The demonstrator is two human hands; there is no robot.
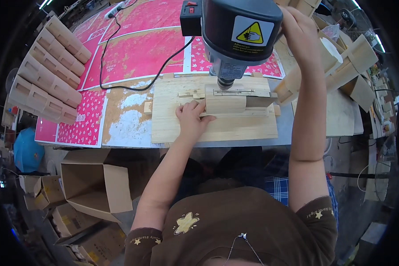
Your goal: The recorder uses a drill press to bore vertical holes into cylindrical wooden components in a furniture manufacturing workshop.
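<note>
On the board point(173, 131) at our edge of the desk point(128, 128), the pale wooden piece point(226, 103) lies beneath the drill press point(241, 44); we judge that it could twist or creep if the steadying slackens as the chuck point(225, 83) comes down, and that fingers straying inward could meet the bit. Our left hand point(193, 116) is loosely spread, thumb parted from bent fingers, its fingertips at the piece's left end, while farther off our right hand point(299, 29) reaches up beside the drill head, its fingers mostly hidden, so we cannot tell how tightly they close.
</note>
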